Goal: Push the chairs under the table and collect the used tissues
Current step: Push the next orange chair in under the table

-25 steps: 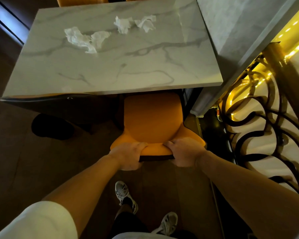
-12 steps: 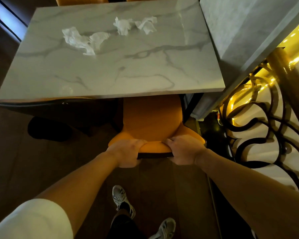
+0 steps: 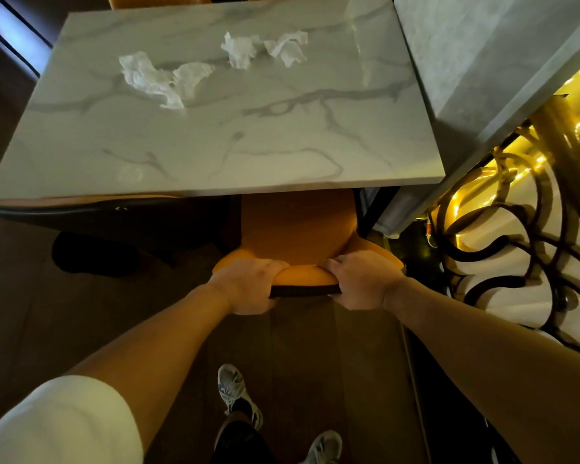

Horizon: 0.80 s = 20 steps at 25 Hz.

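Head view: left grip (image 3: 248, 285), right grip (image 3: 362, 283) clasp chair (image 3: 298, 229) backrest top.

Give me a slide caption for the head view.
Both hands, left and right, grip the orange chair at the marble table; tissues uncollected.

The counter (image 3: 282, 155) is pale grey-white marble with darker grey veins, and the crumpled tissues (image 3: 161, 78) on it are white. The chair (image 3: 298, 229) is orange with a dark brown edge along its back, standing on a dark brown wooden floor (image 3: 302, 356). The sleeve (image 3: 57, 423) is white, the shoes (image 3: 235, 390) grey and white, and the railing (image 3: 516, 249) shows black scrolls against glowing yellow light.
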Each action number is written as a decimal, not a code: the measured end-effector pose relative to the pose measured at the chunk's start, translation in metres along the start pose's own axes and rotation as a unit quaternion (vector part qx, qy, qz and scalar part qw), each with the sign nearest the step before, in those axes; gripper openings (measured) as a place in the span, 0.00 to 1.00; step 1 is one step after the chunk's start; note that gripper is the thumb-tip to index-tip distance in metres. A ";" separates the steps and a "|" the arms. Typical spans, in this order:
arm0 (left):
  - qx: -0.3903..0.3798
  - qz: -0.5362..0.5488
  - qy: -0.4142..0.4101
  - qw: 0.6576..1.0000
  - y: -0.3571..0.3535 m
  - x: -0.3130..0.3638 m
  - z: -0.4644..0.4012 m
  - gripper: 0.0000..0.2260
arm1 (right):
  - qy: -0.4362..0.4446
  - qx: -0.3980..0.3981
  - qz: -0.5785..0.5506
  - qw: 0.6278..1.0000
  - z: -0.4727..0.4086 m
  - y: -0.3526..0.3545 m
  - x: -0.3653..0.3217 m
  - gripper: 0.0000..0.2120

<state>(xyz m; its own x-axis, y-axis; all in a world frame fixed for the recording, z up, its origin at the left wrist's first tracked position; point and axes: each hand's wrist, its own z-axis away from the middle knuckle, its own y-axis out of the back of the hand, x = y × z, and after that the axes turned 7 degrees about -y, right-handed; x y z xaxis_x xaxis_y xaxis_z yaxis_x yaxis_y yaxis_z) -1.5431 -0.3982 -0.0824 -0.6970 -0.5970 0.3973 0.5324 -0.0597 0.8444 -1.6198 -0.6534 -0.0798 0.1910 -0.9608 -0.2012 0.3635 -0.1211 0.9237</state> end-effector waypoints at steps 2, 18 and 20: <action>0.003 0.007 0.000 1.000 0.004 -0.003 -0.005 0.31 | 0.002 0.001 0.003 1.000 -0.006 0.004 0.004 0.24; 0.020 -0.009 0.010 1.000 0.039 -0.028 -0.054 0.29 | 0.006 0.018 -0.001 1.000 -0.053 0.037 0.035 0.28; 0.019 -0.009 0.013 1.000 0.043 -0.031 -0.060 0.29 | 0.006 0.020 -0.001 1.000 -0.058 0.041 0.038 0.28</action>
<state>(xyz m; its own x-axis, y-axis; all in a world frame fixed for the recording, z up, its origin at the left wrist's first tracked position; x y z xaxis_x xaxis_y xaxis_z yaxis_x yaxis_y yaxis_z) -1.4700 -0.4299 -0.0803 -0.6941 -0.6160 0.3725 0.5006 -0.0412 0.8647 -1.5446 -0.6809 -0.0682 0.2015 -0.9574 -0.2066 0.3268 -0.1332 0.9357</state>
